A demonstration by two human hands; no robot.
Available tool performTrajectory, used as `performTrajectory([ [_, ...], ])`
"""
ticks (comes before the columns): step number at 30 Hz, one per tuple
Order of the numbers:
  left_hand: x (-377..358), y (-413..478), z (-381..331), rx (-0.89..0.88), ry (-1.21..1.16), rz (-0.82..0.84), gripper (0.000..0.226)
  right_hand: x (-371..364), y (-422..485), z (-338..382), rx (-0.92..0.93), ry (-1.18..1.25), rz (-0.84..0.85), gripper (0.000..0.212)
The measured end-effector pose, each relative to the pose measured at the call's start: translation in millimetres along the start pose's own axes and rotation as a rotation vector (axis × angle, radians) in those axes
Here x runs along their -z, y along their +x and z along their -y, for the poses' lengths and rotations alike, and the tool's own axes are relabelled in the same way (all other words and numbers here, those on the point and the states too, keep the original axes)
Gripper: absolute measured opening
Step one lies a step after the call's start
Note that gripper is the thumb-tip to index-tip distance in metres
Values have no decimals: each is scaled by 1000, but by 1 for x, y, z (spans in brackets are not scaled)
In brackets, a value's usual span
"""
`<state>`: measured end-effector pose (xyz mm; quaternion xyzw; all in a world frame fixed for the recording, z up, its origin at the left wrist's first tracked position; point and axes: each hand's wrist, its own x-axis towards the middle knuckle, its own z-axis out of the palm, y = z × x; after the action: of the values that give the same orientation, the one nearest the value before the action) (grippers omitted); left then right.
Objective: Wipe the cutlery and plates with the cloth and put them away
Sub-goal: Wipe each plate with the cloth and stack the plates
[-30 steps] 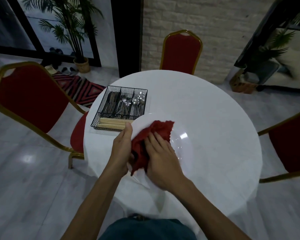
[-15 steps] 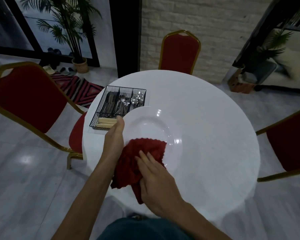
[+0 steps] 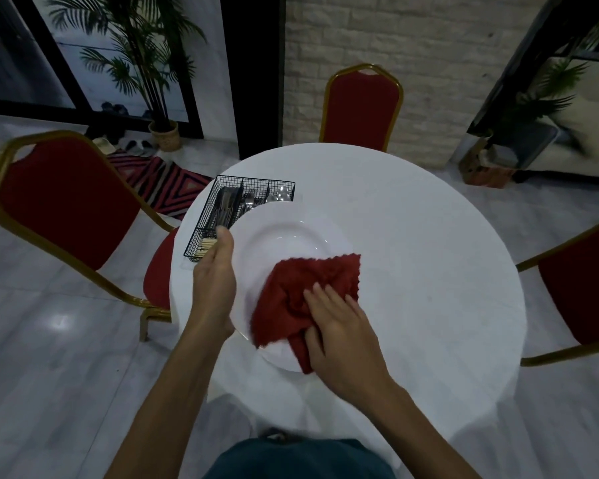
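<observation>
A large white plate (image 3: 284,236) with a wide rim is held above the round white table (image 3: 429,271). My left hand (image 3: 215,281) grips its left rim, thumb on top. A red cloth (image 3: 308,288) lies on the plate's near right part. My right hand (image 3: 339,330) presses on the cloth with the fingers spread over it and the thumb tucked under a fold. Behind the plate stands a black wire cutlery basket (image 3: 222,209) with knives, forks and spoons; the plate hides its right near part.
Red chairs with gold frames stand at the left (image 3: 66,202), at the far side (image 3: 362,105) and at the right (image 3: 581,285). A striped rug (image 3: 159,181) and a potted palm (image 3: 163,133) are on the floor at the far left.
The cloth and my right hand have slid from the plate's left near part to its right near part. The plate sits a little higher and further right in my left hand.
</observation>
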<state>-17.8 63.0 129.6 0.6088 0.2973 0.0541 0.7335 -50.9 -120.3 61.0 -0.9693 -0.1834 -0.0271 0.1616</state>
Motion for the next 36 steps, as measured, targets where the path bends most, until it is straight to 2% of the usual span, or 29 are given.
performTrajectory([
  [2, 1, 5, 0, 15, 10, -10, 92, 6, -14, 5, 65, 32, 23, 57],
  [6, -19, 3, -1, -48, 132, 33, 60, 16, -14, 27, 154, 193, 94, 54],
  [9, -33, -6, 4, -41, 160, 108, 51, 21, 11, 30, 190, 197, 105, 64],
  [11, -34, -9, 8, -2, 130, 142, 48, 19, 30, 17, 165, 131, 48, 73],
  [13, -33, -8, 12, 26, 91, 169, 52, 16, 44, -1, 90, 73, 15, 75],
  [17, -27, -5, 5, 26, 50, 120, 66, 13, 46, -21, -39, -51, -31, 66],
  [19, -20, -2, 2, 35, 46, 90, 61, 13, 37, -23, -65, -93, -41, 64],
  [22, -11, 0, -2, 15, 48, 60, 58, 15, 3, -12, 16, -82, 10, 59],
  [24, -9, 4, -3, 9, 68, 64, 65, 14, -18, 0, 95, -33, 37, 56],
  [26, -12, 5, -4, 1, 100, 72, 70, 16, -27, 11, 129, 77, 94, 59],
  [29, -22, 3, -5, -98, 214, 89, 61, 20, -15, 26, 137, 310, 195, 70],
  [33, -34, -7, 3, -90, 201, 150, 50, 19, 16, 26, 167, 252, 128, 73],
  [36, -34, -13, 13, -28, 106, 168, 50, 18, 35, 6, 71, 210, 88, 74],
])
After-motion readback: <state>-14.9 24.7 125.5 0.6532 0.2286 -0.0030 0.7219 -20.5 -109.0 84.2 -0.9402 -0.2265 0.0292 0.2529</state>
